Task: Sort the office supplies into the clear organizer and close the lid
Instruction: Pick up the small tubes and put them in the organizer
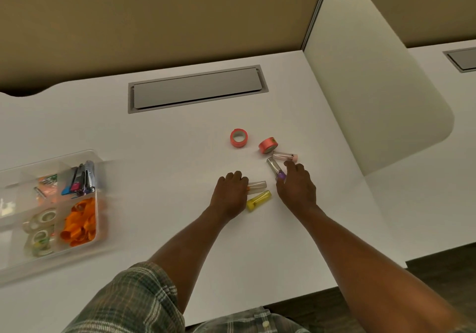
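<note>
From the head camera we look down at a big white bench. A grey flap is set into it near the back. Behind the bench is a tan wall. On the right a white divider stands up, and past it we see another white desk with its own grey flap. A bit of dark floor shows at the lower right.

The clear organizer sits at the left edge of the bench, well apart from the hands. It looks blurry. In its parts we see small colourful tools, orange pieces and tape.

The left grip is curled over one end of a clear orange-capped tube and holds it on the bench. A yellow tube lies just beside it, between the two hands.

The right grip pinches the purple end of a purple-capped tube. A pink tube lies just past its fingertips. Next to that is a pink tape roll tipped on its side. A second pink roll sits a little to the left, apart from the rest.

A checked sleeve shows at the bottom.
</note>
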The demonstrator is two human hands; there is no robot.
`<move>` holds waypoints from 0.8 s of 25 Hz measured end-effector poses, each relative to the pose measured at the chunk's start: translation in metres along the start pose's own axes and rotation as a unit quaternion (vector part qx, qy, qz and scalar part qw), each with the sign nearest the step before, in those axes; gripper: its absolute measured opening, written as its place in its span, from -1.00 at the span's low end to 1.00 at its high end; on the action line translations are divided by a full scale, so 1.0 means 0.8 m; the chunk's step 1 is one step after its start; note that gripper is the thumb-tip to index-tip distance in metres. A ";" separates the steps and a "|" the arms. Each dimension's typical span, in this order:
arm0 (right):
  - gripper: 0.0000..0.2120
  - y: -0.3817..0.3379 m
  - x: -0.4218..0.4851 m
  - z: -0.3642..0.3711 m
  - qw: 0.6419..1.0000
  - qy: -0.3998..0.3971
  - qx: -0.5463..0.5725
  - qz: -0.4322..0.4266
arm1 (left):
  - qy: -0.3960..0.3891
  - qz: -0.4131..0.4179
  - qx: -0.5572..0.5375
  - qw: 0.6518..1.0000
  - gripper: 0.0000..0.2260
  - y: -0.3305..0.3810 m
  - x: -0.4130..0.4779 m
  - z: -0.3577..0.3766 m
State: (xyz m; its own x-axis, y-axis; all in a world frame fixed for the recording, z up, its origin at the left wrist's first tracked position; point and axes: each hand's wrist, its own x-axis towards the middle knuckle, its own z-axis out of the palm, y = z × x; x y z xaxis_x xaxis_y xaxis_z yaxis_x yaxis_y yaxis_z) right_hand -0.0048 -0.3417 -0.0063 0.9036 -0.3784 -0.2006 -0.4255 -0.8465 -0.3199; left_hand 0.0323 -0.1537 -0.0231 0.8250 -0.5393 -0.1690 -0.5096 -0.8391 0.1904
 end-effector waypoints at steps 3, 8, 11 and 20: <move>-0.58 -0.002 0.010 0.005 0.999 -0.034 -0.005 0.010 | 0.047 -0.038 -0.052 0.997 -0.81 -0.005 -0.004 -0.005; -0.76 -0.016 0.015 0.009 0.999 -0.022 0.014 0.019 | 0.108 -0.070 -0.112 0.985 -0.80 -0.028 -0.017 -0.020; -0.80 -0.042 0.012 0.007 0.997 0.005 0.073 -0.025 | 0.137 -0.101 -0.146 0.975 -0.81 -0.047 -0.029 -0.028; -0.82 -0.190 -0.017 0.034 0.972 -0.001 0.175 -0.156 | 0.237 -0.205 -0.240 0.919 -0.78 -0.145 -0.107 -0.058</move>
State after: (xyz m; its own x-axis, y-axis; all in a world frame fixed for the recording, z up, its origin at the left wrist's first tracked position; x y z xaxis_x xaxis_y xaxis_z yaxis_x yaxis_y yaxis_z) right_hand 0.0463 -0.1979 0.0200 0.9914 -0.1224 -0.0452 -0.1215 -0.7400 -0.6616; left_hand 0.0323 -0.0070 0.0141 0.9953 0.0017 0.0969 -0.0598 -0.7759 0.6280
